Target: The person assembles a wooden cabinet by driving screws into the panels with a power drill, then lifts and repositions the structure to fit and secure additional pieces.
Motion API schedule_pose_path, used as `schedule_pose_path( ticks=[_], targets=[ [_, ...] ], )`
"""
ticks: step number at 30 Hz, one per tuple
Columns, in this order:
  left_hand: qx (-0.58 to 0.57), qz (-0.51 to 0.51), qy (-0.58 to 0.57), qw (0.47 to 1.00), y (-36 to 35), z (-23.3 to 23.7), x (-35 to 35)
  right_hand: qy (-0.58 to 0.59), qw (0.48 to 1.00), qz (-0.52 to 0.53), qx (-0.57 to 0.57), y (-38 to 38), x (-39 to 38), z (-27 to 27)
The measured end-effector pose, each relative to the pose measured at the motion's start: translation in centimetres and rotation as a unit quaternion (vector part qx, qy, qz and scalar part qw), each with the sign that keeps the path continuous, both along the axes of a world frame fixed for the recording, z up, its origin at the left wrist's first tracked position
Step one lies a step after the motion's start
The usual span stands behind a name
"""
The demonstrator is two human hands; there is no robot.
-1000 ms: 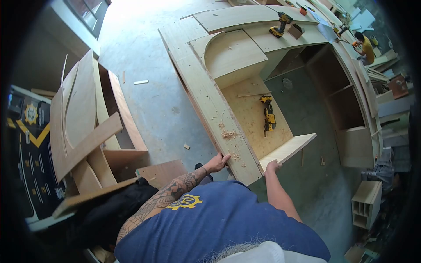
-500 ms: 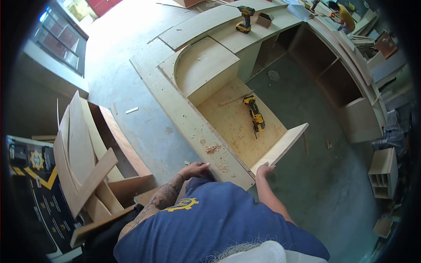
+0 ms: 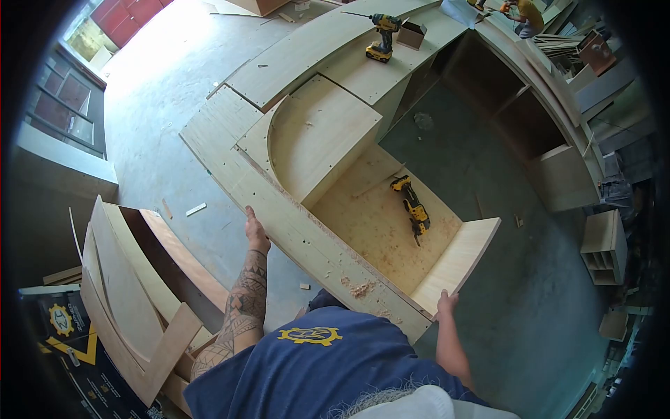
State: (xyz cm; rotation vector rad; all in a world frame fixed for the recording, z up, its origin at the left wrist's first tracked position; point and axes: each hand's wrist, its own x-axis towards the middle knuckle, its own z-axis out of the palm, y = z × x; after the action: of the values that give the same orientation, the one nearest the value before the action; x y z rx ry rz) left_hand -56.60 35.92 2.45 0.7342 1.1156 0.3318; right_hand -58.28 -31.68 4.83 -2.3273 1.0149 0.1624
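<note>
A pale plywood counter unit (image 3: 269, 216) runs diagonally before me, with wood shavings (image 3: 361, 288) scattered on its near end. At the unit's outer left edge is my left hand (image 3: 257, 234), thumb side up; its fingers are partly hidden by the board. My right hand (image 3: 447, 305) grips the lower edge of the upright end panel (image 3: 457, 262), close to the unit's near corner. Inside the open compartment lies a yellow-and-black cordless power tool (image 3: 413, 209), with a thin stick (image 3: 380, 180) behind it. A curved-edged raised top (image 3: 321, 133) adjoins this compartment.
A cordless drill (image 3: 382, 38) and small open box (image 3: 412, 35) stand on the far counter. Curved plywood pieces (image 3: 118, 272) lean at left. Another cabinet run (image 3: 523, 98) curves along the right. A person (image 3: 528, 17) crouches at far right. Offcuts lie on the floor (image 3: 160, 140).
My left hand has slid forward along the counter's outer edge, arm now extended. My right hand stays at the end panel. The view has turned and shifted.
</note>
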Motion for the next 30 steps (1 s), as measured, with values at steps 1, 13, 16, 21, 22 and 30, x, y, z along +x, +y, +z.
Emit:
schedule_pose_path(
  ticks=[1, 13, 16, 21, 22, 30],
  targets=[
    [0.008, -0.002, 0.056, 0.998, 0.3, 0.5, 0.5, 0.026, 0.998, -0.008, 0.061, -0.1, 0.3, 0.1],
    [0.149, -0.015, 0.296, 0.943, -0.8, 2.9, 3.4, -0.041, 0.995, -0.040, -0.087, 1.3, 0.3, -1.5],
    [0.158, -0.023, 0.320, 0.934, -0.7, 3.2, 2.8, -0.036, 0.996, -0.040, -0.075, 2.3, -0.8, -0.6],
    [0.132, 0.002, 0.240, 0.962, -0.5, 2.1, 2.6, -0.045, 0.992, -0.029, -0.117, 1.6, 0.1, -0.9],
    [0.127, 0.001, 0.239, 0.963, -0.4, 0.7, 2.3, 0.000, 0.989, -0.036, -0.143, 1.4, 0.5, -1.1],
    [0.161, -0.151, 0.075, 0.972, 1.4, -0.5, -0.7, 0.147, 0.936, -0.069, -0.313, 16.0, 3.3, 4.4]
  ],
)
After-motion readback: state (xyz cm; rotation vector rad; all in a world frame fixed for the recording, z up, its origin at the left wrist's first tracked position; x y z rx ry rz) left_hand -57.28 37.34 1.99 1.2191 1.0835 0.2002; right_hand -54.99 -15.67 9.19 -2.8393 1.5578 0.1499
